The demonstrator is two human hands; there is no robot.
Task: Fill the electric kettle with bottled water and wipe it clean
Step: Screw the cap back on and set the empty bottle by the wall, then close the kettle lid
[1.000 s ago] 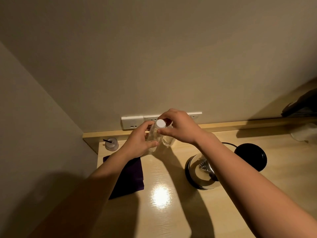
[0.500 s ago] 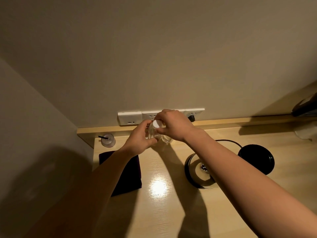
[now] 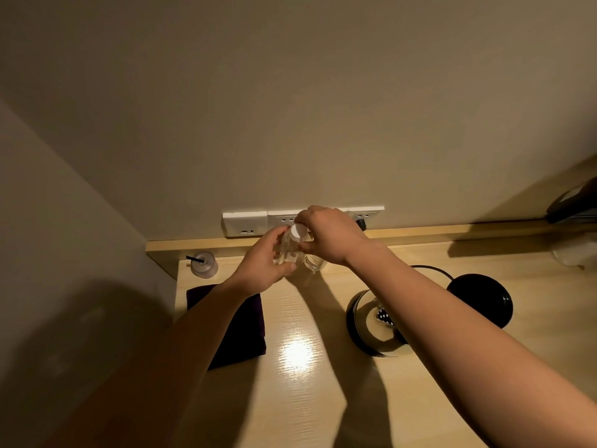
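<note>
A clear water bottle (image 3: 287, 250) stands near the back of the wooden counter (image 3: 300, 399). My left hand (image 3: 261, 266) wraps its body. My right hand (image 3: 329, 234) pinches its white cap (image 3: 298, 232) from above. A second clear bottle (image 3: 314, 263) stands just right of it, partly hidden by my right hand. The steel electric kettle (image 3: 368, 321) sits open to the right, partly under my right forearm. Its black lid (image 3: 481, 299) lies behind it. A dark purple cloth (image 3: 239, 331) lies folded on the left.
A small clear jar with a black stick (image 3: 203, 264) stands in the back left corner. White wall sockets (image 3: 245, 223) run along the wall, with the kettle's cord plugged in at the right. A dark object (image 3: 571, 202) and something white (image 3: 578, 253) sit at the far right.
The view has shifted a little; my hands and the bottle sit slightly lower toward the counter, still gripping the bottle and cap in the same way.
</note>
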